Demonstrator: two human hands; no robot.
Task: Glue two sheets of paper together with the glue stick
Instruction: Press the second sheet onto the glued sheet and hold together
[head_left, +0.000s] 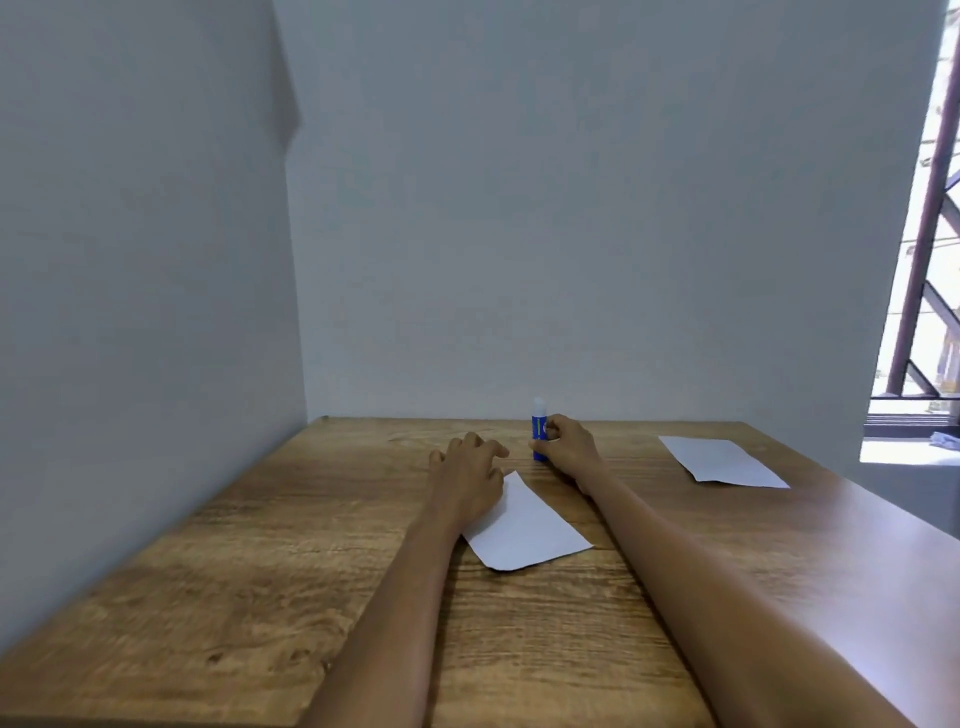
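Near the desk's far edge, right hand (566, 441) grips upright blue glue stick with white cap (538, 431). Left hand (467, 467) lies flat, fingers relaxed, on the top corner of the near white paper sheet (524, 530). Second white paper sheet (722, 461) lies well apart to the right on the brown wood-grain desk (260, 545).
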